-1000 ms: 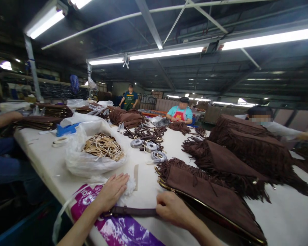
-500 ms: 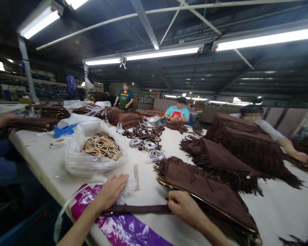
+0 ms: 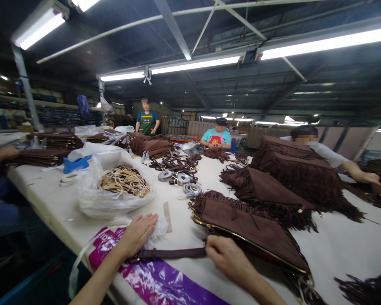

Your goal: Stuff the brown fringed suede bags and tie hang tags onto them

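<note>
Brown strap (image 3: 178, 253), right hand (image 3: 225, 253) curled, left hand (image 3: 139, 234) flat

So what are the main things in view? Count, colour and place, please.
Table: one, white, lower view
Strap: one, brown, near front
Fringed bags: several, brown, table's right
Stacked pieces: many, brown, far left
Loose straps: many, brown, centre
Coiled straps: three, grey, centre
Sack: one, whitish, left of centre
Tags: many, tan, inside sack
Printed plastic: one, purple, near edge
Strip: one, tan, table front
Co-workers: at least four, varied clothing, background and sides
Lamps: several, white, overhead
Left hand: one, bare, flat near strip
Right hand: one, bare, gripping strap
</note>
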Demonstrator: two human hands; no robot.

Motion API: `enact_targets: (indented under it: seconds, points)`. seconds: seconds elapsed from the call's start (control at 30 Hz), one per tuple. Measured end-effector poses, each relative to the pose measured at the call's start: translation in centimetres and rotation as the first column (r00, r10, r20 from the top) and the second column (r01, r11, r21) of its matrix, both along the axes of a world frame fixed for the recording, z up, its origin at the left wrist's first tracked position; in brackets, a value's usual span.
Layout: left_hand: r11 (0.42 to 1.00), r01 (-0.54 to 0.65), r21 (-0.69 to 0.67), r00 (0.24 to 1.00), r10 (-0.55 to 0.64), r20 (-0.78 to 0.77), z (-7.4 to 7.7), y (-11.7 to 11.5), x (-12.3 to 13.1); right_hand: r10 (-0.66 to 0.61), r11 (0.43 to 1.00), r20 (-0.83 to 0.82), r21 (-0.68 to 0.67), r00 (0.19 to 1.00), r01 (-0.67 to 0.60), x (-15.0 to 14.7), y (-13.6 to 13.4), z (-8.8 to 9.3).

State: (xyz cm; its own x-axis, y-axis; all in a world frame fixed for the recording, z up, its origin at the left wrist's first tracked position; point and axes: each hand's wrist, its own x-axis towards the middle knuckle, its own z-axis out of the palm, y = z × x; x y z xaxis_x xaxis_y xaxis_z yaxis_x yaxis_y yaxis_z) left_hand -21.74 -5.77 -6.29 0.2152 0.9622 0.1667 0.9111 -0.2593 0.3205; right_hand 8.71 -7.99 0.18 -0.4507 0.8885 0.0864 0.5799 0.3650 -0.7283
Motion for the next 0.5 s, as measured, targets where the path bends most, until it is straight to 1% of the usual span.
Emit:
enact_targets:
  seconds: [0.03,0.07,0.13,0.17,0.2,0.23,0.3,0.37,0.4,0.43,0.47,0.5]
  points:
    - [1.000,0.005,0.009,1.000,-0.005,0.001,-0.1,0.0,0.0,-0.055,0.997,-0.059,-0.048,0.997,0.052,1.5,0.1,0.4]
    - [1.000,0.010,0.015,1.000,-0.010,0.000,-0.2,0.2,0.1,-0.034,0.984,-0.112,-0.179,0.993,0.014,2.8,0.1,0.7]
    - [1.000,0.011,0.021,1.000,-0.011,-0.006,-0.5,0.5,-0.1,0.068,0.916,-0.143,-0.383,0.987,-0.119,4.5,-0.7,0.9]
    - [1.000,0.007,0.023,1.000,-0.007,-0.006,-0.6,0.6,-0.3,0.110,0.882,-0.149,-0.442,0.983,-0.166,4.9,-1.3,0.8]
    - [0.999,0.001,0.034,1.000,-0.001,0.001,-0.6,0.6,-0.4,0.116,0.871,-0.152,-0.458,0.982,-0.174,5.2,-1.9,0.6]
    - [0.998,-0.007,0.066,1.000,0.006,0.020,-0.5,0.6,-0.6,0.082,0.885,-0.164,-0.441,0.983,-0.148,5.3,-2.3,0.4]
    - [0.981,-0.044,0.191,0.994,0.024,0.106,0.2,0.0,-0.6,-0.060,0.939,-0.227,-0.343,0.972,-0.022,5.7,-2.9,-0.3]
    - [0.949,-0.103,0.299,0.964,0.022,0.264,1.2,-1.0,0.4,-0.187,0.965,-0.267,-0.230,0.945,0.126,6.7,-3.2,-1.0]
    - [0.948,-0.123,0.292,0.931,0.008,0.366,1.6,-1.7,1.5,-0.227,0.967,-0.257,-0.177,0.939,0.185,7.3,-3.4,-1.3]
    - [0.970,-0.108,0.219,0.878,-0.011,0.479,1.9,-2.4,3.0,-0.258,0.964,-0.227,-0.127,0.939,0.234,7.8,-3.7,-1.6]
    - [0.995,-0.042,0.087,0.803,-0.018,0.596,1.9,-3.1,4.9,-0.281,0.959,-0.184,-0.077,0.942,0.271,8.3,-4.2,-1.9]
    - [0.995,0.071,-0.073,0.703,0.002,0.711,1.8,-3.7,7.0,-0.296,0.955,-0.135,-0.028,0.946,0.295,8.6,-4.8,-2.2]
